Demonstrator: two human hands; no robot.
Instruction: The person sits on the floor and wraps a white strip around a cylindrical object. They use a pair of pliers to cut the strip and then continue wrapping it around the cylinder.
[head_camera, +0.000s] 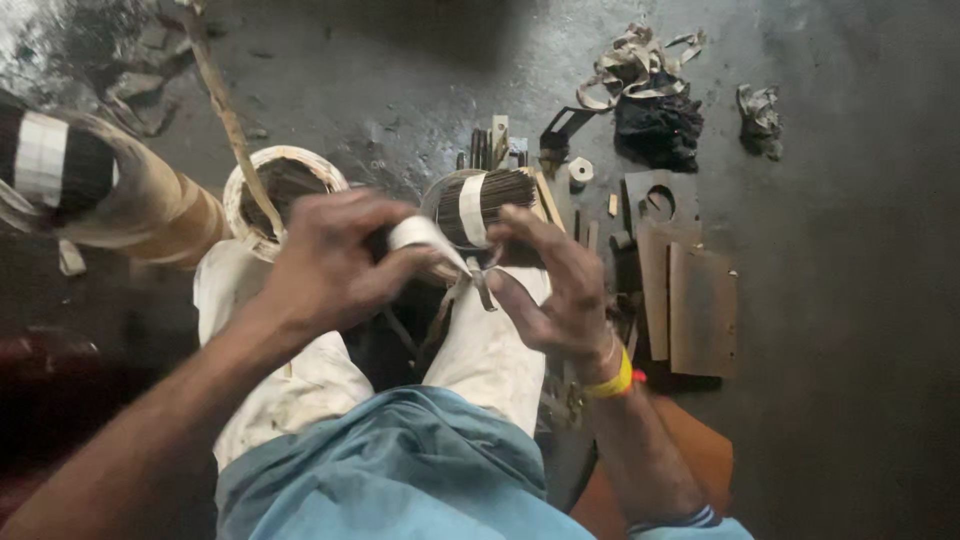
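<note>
Between the person's knees, a dark round coil of wire banded in pale tape (487, 203) rests over the lap, steadied for wrapping. Left hand (335, 262) pinches the white tape strip (425, 235) taut against it; right hand (560, 290) is half spread, fingertips touching the coil. Just left, a pale-rimmed round container (283, 180) holds a slanting stick; further contents cannot be told. Rusty flat metal plates (690, 290) lie right.

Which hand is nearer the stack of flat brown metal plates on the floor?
Right. The right hand is just beside the plates, at the dark bundle; the left hand is farther off, across the bundle.
</note>
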